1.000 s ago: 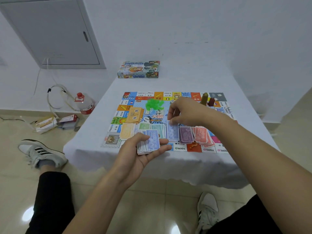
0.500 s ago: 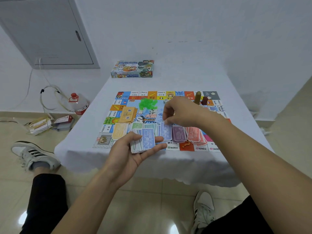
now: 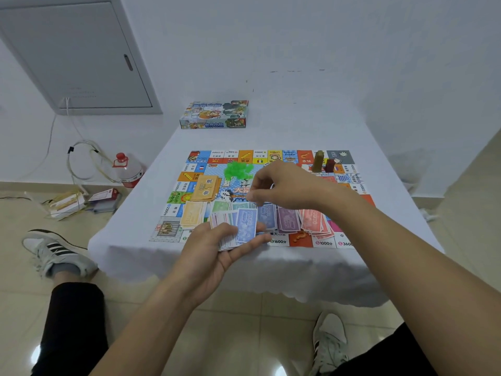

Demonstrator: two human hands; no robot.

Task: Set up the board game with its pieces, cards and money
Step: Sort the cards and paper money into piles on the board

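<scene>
The game board (image 3: 273, 169) lay flat on the white-covered table (image 3: 141, 210), its near edge close to the table's front edge. The left hand (image 3: 217, 251) was held palm-up just in front of that edge, fingers and thumb curled round a fanned stack of play money (image 3: 238, 229) with a blue 2000 note on top. The right hand (image 3: 284, 185) hovered above the middle of the board, fingers bent and thumb and forefinger drawn together; whether they pinched a note could not be told.

Along the near side of the board lay a row of sorted note piles. Five colours could be counted: one yellow pile (image 3: 193, 214) at the left, then green (image 3: 222, 206), blue (image 3: 267, 217), purple (image 3: 288, 219) and red (image 3: 314, 219). One stack of tan cards (image 3: 207, 187) sat farther back on the left, tilted, and one heap of green plastic pieces (image 3: 238, 169) lay beyond it. Two tokens stood upright near the far right corner, one yellowish (image 3: 318, 160) and one dark red (image 3: 330, 165), just beside each other.

One game box (image 3: 214, 115) rested at the table's far edge by the wall. On the floor to the left stood one bottle with a red cap (image 3: 128, 169).
</scene>
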